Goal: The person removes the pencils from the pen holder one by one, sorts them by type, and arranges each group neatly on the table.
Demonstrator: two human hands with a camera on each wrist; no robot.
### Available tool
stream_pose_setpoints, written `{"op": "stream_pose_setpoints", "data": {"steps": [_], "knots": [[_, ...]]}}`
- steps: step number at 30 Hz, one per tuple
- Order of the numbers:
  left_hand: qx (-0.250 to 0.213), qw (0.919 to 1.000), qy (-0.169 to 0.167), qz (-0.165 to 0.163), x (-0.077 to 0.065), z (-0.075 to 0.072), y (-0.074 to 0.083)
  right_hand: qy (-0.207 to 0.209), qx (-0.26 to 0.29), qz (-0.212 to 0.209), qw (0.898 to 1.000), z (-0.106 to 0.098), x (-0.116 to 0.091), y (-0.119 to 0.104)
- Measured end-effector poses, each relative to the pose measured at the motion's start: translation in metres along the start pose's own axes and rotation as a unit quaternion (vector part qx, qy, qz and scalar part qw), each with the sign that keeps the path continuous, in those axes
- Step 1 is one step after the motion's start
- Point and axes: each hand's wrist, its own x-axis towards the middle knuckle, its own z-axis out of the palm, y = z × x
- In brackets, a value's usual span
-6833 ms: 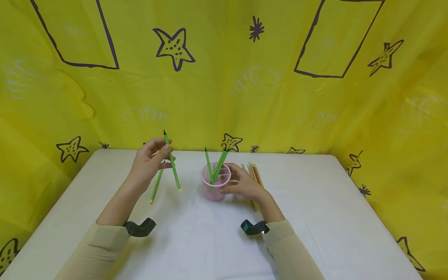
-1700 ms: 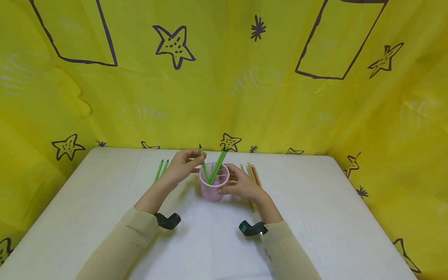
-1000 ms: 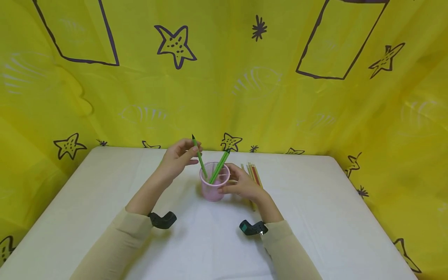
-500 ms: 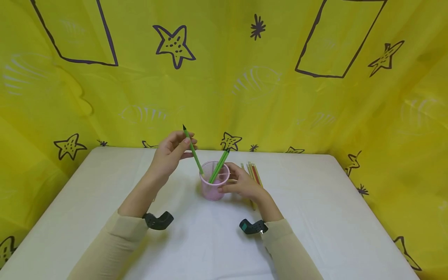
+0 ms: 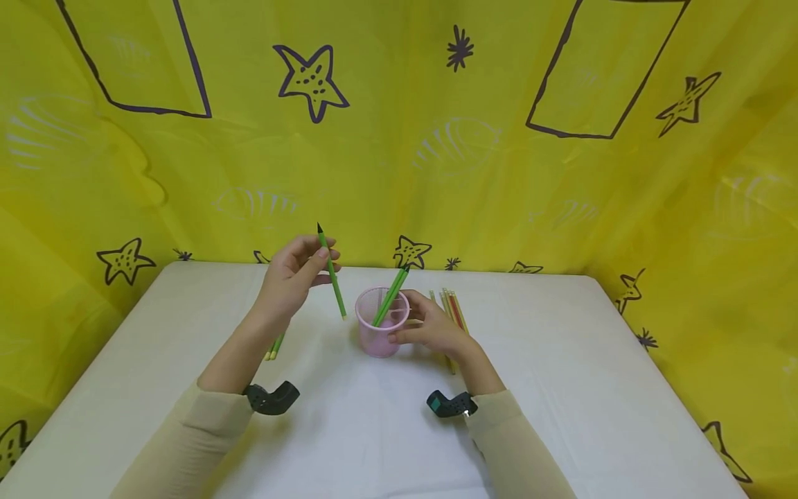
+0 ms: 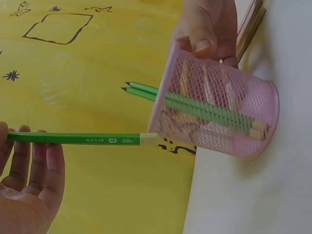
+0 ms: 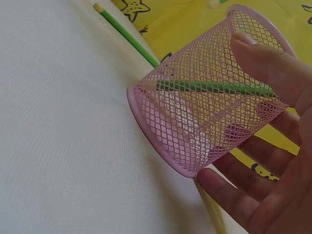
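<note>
My left hand (image 5: 289, 274) pinches a green pencil (image 5: 332, 277) by its upper half, dark tip up and pale end down. The pencil hangs just left of a pink mesh pencil cup (image 5: 377, 341), apart from it. My right hand (image 5: 436, 328) holds the cup from the right side; in the right wrist view the thumb (image 7: 265, 61) lies along the mesh. Inside the cup two green pencils (image 6: 209, 113) lean together, tips up. More green pencils (image 5: 276, 348) lie on the table, partly hidden behind my left forearm.
Several yellowish and red pencils (image 5: 457, 310) lie right of the cup, partly behind my right hand. A white cloth (image 5: 580, 388) covers the table. Yellow curtain (image 5: 399, 166) with drawn stars stands behind and at both sides.
The pencil first held by my left hand now lies at the left beside another. My left hand has drawn a different pencil up out of the cup and leftward. My right hand stays on the cup.
</note>
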Motion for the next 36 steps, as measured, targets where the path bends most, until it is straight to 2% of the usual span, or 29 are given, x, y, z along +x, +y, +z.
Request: {"op": "stream_pose_setpoints", "data": {"steps": [11, 21, 31, 36], "knots": [[0.030, 0.9990, -0.001, -0.033, -0.004, -0.015, -0.018, 0.001, 0.000, 0.004, 1.000, 0.000, 0.000, 0.001], [0.082, 0.9949, -0.008, -0.058, -0.005, -0.028, -0.036, 0.000, -0.001, 0.007, 1.000, -0.001, -0.001, 0.000], [0.096, 0.9895, -0.022, -0.106, -0.006, -0.041, -0.056, -0.003, -0.001, -0.001, 1.000, 0.000, 0.000, 0.000], [0.104, 0.9874, -0.024, -0.117, -0.006, -0.042, -0.060, -0.003, 0.003, -0.003, 1.000, 0.000, -0.001, 0.000]]}}
